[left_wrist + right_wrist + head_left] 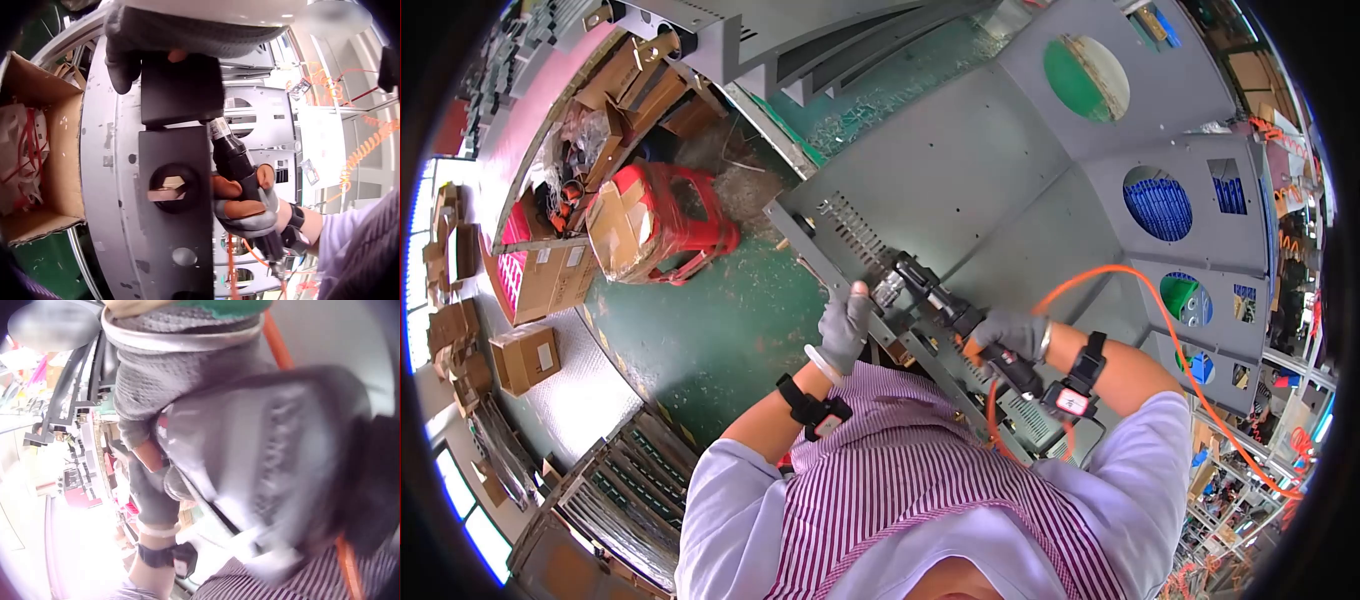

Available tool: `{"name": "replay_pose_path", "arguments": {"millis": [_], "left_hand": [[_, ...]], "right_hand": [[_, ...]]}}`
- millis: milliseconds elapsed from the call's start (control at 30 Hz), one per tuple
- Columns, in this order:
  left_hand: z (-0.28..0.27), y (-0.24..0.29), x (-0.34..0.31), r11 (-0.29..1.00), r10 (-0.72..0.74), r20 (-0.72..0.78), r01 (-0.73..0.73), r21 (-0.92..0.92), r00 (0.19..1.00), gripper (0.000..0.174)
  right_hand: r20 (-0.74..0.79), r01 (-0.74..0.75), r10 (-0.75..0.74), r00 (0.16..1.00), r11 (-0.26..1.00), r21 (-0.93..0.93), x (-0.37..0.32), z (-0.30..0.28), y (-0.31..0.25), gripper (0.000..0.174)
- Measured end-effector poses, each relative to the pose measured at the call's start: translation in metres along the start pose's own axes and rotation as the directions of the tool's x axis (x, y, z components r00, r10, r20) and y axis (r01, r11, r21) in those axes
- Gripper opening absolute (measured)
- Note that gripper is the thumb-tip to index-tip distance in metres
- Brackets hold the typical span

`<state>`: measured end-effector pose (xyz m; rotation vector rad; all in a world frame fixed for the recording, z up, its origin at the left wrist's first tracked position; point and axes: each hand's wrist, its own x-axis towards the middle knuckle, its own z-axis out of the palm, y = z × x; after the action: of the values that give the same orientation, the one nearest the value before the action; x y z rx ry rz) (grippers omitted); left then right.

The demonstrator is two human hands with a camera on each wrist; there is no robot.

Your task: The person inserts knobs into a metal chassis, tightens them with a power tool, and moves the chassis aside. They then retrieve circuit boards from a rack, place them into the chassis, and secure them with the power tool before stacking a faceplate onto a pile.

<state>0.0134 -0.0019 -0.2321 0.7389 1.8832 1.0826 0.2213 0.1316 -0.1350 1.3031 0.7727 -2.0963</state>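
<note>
The right hand [1015,335], in a grey glove with bare fingertips, grips a black power tool [940,305] slanting across a grey metal panel [920,170]. In the left wrist view its fingers wrap the tool's body [236,156]. At the panel's near edge is the gloved left hand [845,325], beside the tool's front end. From its own wrist camera, the left hand [187,34] holds a dark block-like part [181,90], fingers bent over its side. The right wrist view shows the right hand [181,378] behind a large blurred grey tool end [269,462].
An orange hose [1140,275] loops around the right forearm. Panels with round openings [1215,210] stand at the right. A red stool [700,220] with a carton stands on the green floor at the left. In the left wrist view an open carton [65,137] lies beside the frame.
</note>
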Motion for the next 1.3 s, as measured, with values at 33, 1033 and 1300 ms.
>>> {"name": "replay_pose_path", "arguments": {"millis": [33, 1033, 1300], "left_hand": [[-0.007, 0.008, 0.001, 0.999, 0.039, 0.008, -0.038, -0.035, 0.999, 0.048], [-0.021, 0.006, 0.057, 0.979, -0.158, -0.039, 0.151, -0.138, 0.987, 0.035], [-0.017, -0.022, 0.071, 0.983, -0.139, 0.036, 0.143, -0.119, 0.99, 0.051]], "right_hand": [[0.021, -0.028, 0.026, 0.999, 0.997, 0.075, -0.005, -0.003, -0.01, 0.022], [0.117, 0.036, -0.05, 0.992, 0.992, 0.121, 0.065, 0.023, -0.096, 0.023], [0.075, 0.086, -0.094, 0.993, 0.991, 0.104, 0.061, 0.027, -0.095, 0.024]]}}
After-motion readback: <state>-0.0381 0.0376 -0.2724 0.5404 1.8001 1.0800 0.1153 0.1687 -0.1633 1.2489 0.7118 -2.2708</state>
